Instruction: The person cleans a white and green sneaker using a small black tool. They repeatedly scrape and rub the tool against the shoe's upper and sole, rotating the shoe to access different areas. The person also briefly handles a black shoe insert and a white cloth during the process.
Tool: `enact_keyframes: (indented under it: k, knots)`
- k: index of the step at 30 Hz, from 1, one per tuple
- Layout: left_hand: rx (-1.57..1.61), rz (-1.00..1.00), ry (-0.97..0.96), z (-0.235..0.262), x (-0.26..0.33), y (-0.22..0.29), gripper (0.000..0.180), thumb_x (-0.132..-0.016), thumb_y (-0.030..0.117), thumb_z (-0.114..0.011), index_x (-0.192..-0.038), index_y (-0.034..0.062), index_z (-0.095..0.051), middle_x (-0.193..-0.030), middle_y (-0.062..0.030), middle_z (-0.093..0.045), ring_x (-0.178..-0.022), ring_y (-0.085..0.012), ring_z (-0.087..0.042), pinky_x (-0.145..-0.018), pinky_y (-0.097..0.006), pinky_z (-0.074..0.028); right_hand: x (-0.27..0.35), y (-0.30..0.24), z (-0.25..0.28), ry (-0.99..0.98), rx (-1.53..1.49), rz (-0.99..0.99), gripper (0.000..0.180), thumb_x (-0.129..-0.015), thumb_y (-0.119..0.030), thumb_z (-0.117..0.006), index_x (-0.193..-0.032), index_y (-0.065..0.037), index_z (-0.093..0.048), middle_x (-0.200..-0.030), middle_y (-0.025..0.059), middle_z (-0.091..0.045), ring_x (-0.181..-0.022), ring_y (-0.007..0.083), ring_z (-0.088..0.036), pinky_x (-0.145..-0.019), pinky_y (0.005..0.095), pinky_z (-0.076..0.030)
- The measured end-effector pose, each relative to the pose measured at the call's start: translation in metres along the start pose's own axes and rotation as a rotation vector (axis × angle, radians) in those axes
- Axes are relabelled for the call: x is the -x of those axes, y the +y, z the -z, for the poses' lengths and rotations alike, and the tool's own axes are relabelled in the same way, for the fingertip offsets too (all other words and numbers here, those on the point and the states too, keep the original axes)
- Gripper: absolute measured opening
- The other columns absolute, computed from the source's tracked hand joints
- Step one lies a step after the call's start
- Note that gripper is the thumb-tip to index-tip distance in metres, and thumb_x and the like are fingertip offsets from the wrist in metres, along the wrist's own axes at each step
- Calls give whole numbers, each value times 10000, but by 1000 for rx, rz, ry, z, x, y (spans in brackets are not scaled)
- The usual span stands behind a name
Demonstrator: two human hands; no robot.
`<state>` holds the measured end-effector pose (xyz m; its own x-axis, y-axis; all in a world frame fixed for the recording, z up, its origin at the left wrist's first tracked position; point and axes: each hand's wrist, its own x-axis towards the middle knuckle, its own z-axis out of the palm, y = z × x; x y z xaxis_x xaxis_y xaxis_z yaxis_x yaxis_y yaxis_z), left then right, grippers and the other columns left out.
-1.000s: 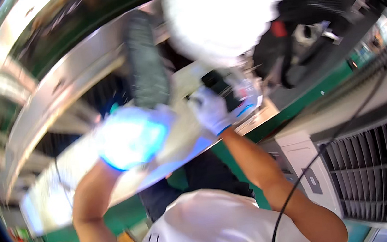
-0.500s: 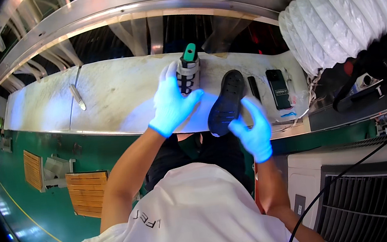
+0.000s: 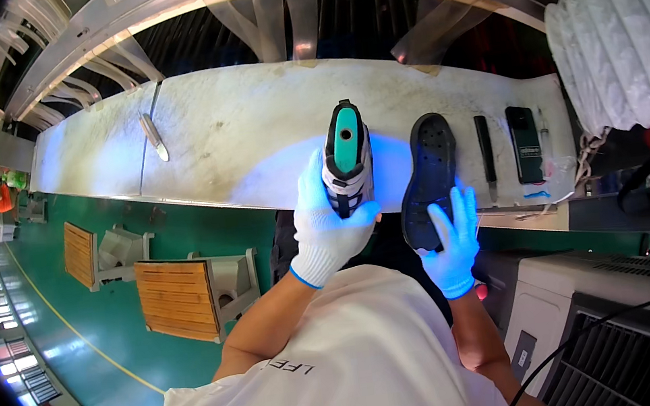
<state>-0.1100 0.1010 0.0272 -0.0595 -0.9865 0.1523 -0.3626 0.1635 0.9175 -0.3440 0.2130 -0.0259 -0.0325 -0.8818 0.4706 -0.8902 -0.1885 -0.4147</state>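
Observation:
My left hand (image 3: 332, 230), in a white glove, grips a grey and black shoe upper (image 3: 347, 160) mounted on a teal last, held upright over the near edge of the white workbench (image 3: 235, 133). My right hand (image 3: 451, 240), also gloved, holds the heel end of a black shoe sole (image 3: 426, 178), whose underside faces up. The sole stands just right of the shoe, a small gap between them.
On the bench lie a metal tool (image 3: 154, 136) at the left, a black stick-shaped tool (image 3: 486, 157), and a dark rectangular device (image 3: 525, 143) at the right. A white ribbed duct (image 3: 623, 53) hangs at the right. Wooden crates (image 3: 178, 298) sit on the green floor.
The view has steadied from a blurred swing onto the bench. The shoe and the sole have come closer and lower in view, both still held, the sole now nearly upright.

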Motion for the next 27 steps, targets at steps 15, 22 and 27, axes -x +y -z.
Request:
enact_keyframes:
  k: [15,22,27]
  knots:
    - [-504,-898,-8,38,26,-73,543,-721,32,-861,-1258,80,-797,-1446,-246,-658,-1239,-479,-684,-1039,-573,-549,11,-15,-22,149,-59,-155,832,-592,-139,-1010,-1373,-105,-724,-1577,195,-627,-1421,447,-609,-1149,533,-536]
    - [-193,-749,-144,50,-43,65,494,-746,77,-934,-1224,58,-810,-1207,-151,-810,-1100,-342,-801,-970,-437,-639,-25,-35,48,242,-182,38,400,-805,13,-874,-1191,-51,-788,-1290,134,-786,-1273,423,-708,-1080,508,-588]
    - [44,-222,-413,56,-37,106,588,-800,148,-975,-1340,35,-771,-1220,-150,-815,-1131,-227,-784,-1021,-371,-614,-26,-84,87,297,-690,-264,517,-950,-176,-884,-1354,89,-699,-1246,134,-750,-1172,239,-702,-1065,422,-563]
